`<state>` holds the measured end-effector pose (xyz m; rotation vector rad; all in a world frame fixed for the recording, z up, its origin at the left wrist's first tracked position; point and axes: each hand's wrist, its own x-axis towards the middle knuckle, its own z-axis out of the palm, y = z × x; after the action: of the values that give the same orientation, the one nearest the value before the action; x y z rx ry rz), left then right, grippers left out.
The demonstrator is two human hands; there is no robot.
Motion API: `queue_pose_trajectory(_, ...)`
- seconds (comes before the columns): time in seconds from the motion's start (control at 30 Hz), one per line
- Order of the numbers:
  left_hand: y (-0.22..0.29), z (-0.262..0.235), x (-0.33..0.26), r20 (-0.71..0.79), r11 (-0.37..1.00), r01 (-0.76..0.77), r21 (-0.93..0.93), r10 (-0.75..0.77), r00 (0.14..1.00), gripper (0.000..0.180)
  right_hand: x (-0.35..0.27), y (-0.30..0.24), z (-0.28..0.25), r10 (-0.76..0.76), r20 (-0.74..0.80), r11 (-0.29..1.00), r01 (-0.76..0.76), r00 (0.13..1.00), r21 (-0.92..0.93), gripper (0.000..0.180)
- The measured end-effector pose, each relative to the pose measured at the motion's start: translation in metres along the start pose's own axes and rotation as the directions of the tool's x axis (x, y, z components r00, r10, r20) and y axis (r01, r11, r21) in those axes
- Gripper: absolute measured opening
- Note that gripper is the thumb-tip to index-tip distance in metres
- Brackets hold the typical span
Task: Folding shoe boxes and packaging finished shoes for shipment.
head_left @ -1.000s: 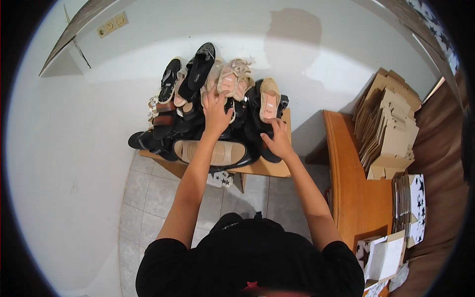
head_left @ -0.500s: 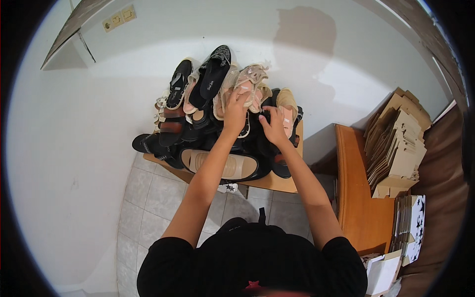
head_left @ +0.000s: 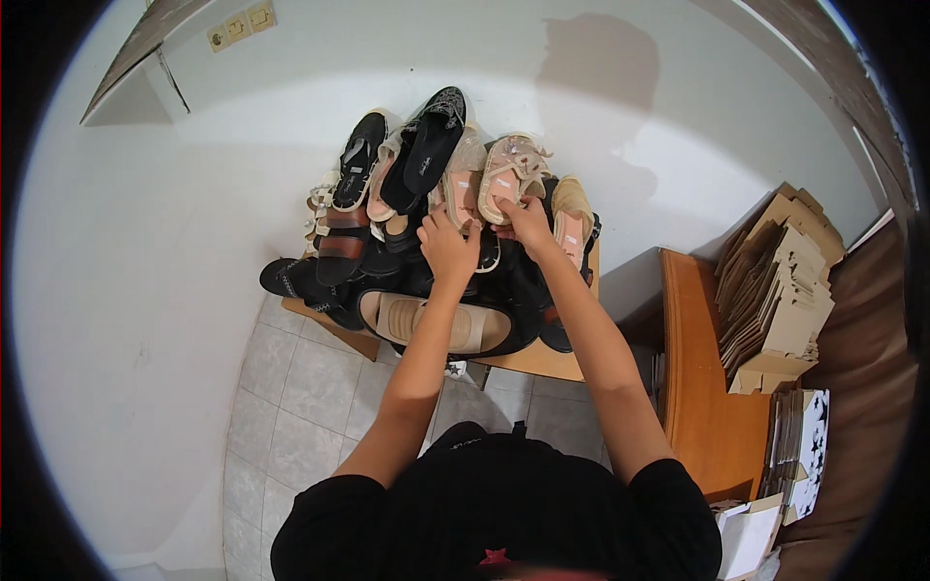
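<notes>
Currently, both hands work at the top of a heap of shoes piled on a small wooden table (head_left: pixel 542 360) set against a white wall. The right hand (head_left: pixel 528 221) has its fingers curled over the lower edge of a pink lace-up shoe (head_left: pixel 511 169), which lies sole-down near the back of the heap, its toe pointing at the wall. The left hand (head_left: pixel 448 247) rests on a second pink shoe (head_left: pixel 463 179) just beside the first, fingers bent and closed over it; how firm the hold is cannot be told from this view.

Recommended handling, judged from the layout:
- Grip each pink shoe at the heel or side wall, not by the laces.
- Lift straight up. The black embellished shoe (head_left: pixel 431 145) leans against the left one and may slide.
- Watch the black flat with the tan insole (head_left: pixel 441 324) at the front edge; it overhangs and could be knocked to the tiled floor (head_left: pixel 310 397).

A stack of flattened cardboard (head_left: pixel 775 290) sits on a wooden bench (head_left: pixel 702 387), well apart on the right.
</notes>
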<state>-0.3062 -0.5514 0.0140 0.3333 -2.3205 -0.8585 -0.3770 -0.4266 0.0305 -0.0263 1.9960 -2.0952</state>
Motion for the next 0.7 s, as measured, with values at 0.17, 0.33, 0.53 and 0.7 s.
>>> queue_pose_trajectory(0.17, -0.011, -0.003, 0.020, 0.216, 0.978, 0.207, -0.009, -0.200, 0.956, 0.058, -0.002, 0.003, 0.003, 0.046, 0.114, 0.966, -0.073, 0.992, 0.248, 0.039)
queue_pose_trajectory(0.33, -0.025, 0.014, 0.027, 0.192, 0.992, 0.128, -0.002, -0.125, 0.973, 0.047, -0.006, 0.010, -0.005, 0.092, 0.188, 0.872, -0.170, 0.978, 0.458, 0.039)
queue_pose_trajectory(0.53, -0.037, 0.022, 0.014, 0.059, 0.990, 0.031, -0.138, -0.023, 0.998, 0.044, -0.008, 0.023, -0.002, 0.103, 0.121, 0.910, -0.142, 0.987, 0.388, 0.041)
queue_pose_trajectory(0.7, -0.015, -0.004, 0.011, 0.103, 0.926, 0.262, -0.272, -0.243, 0.965, 0.039, -0.008, 0.027, -0.007, 0.104, 0.114, 0.901, -0.142, 0.988, 0.411, 0.038)
